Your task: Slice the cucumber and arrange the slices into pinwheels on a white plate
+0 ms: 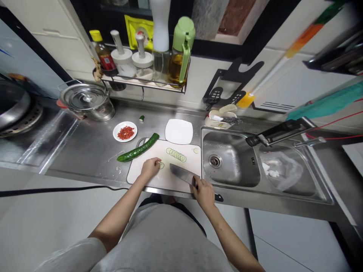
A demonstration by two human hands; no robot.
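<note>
A white cutting board (pixel 166 179) lies on the steel counter in front of me. My left hand (pixel 150 168) rests on it with fingers curled over a short cucumber piece (pixel 161 165). My right hand (pixel 203 193) grips the handle of a cleaver (pixel 183 174), its blade lying low over the board just right of that piece. A row of cucumber slices (pixel 176 154) sits farther back on the board, with one stray slice (pixel 196 150) near the right edge. A long cucumber (pixel 138 148) lies across the board's left corner.
Behind the board are a small dish of red bits (pixel 125 132), a cucumber end (pixel 141 118) and an empty white plate (pixel 179 131). A double sink (pixel 231 158) with a tap (pixel 280 131) is to the right. A lidded pot (pixel 86 100) and a condiment rack (pixel 147 81) stand at the back.
</note>
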